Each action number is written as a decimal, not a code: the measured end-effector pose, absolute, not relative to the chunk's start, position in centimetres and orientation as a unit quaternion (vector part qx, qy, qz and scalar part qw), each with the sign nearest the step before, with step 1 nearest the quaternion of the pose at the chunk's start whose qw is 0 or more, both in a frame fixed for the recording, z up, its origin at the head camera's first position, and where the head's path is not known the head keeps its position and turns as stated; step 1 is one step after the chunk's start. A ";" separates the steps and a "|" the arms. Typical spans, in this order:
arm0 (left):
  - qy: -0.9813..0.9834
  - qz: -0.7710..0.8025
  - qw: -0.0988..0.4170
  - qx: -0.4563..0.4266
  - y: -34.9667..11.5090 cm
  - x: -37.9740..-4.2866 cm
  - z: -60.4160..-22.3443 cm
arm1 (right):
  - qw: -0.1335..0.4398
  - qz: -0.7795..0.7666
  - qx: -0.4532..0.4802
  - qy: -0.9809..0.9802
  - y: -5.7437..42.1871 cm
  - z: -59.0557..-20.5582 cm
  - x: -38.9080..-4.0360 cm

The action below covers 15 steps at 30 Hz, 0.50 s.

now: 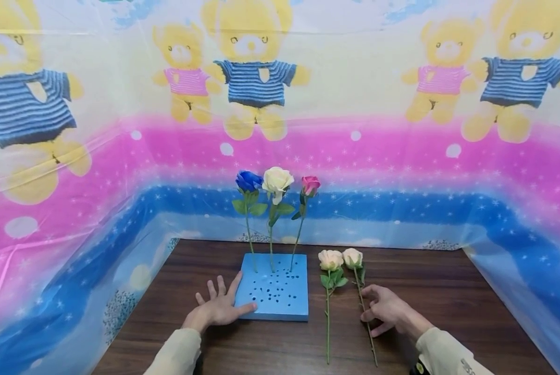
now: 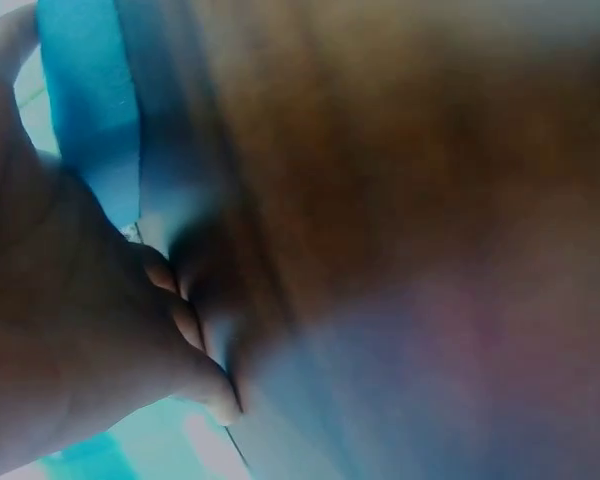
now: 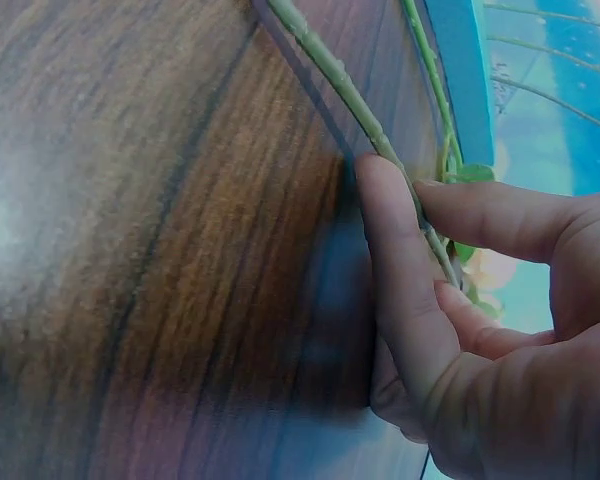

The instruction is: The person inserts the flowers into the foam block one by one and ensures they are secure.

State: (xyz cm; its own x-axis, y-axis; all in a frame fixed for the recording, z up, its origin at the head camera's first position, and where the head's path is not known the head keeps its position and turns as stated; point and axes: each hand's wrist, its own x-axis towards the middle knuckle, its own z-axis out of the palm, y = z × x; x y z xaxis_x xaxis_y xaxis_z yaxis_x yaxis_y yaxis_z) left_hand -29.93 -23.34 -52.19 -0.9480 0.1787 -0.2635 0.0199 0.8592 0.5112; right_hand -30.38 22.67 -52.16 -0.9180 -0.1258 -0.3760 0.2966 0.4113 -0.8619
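A light blue block with many small holes (image 1: 300, 291) sits on the table. My left hand (image 1: 218, 308) lies at its left side with fingers spread, the thumb over the front left corner. Upright along the block's back stand a blue rose (image 1: 249, 181), a white rose (image 1: 277, 181) and a pink rose (image 1: 310, 185). Right of the block lie two cream roses, heads toward the back. My right hand (image 1: 391, 311) pinches the stem of the right-hand cream rose (image 1: 352, 258); that stem (image 3: 345, 90) runs between thumb and fingers in the right wrist view. The other cream rose (image 1: 331, 260) lies untouched beside it.
The dark wooden table (image 1: 430, 281) reaches back to a hanging cloth (image 1: 355, 156) printed with bears, which also surrounds both sides. The left wrist view is largely blurred, with the block's blue edge (image 2: 90, 90) at its upper left.
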 end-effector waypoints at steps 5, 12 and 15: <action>0.957 0.250 0.136 0.053 -23.3 -29.9 -52.5 | 0.198 -0.542 0.047 0.815 23.0 -52.0 -30.5; 0.957 0.244 0.150 0.045 -23.2 -29.9 -52.4 | 0.194 -0.558 0.044 0.805 23.2 -51.8 -30.4; 0.958 0.240 0.152 0.044 -23.2 -29.9 -52.1 | 0.184 -0.565 0.038 0.803 23.3 -51.6 -30.4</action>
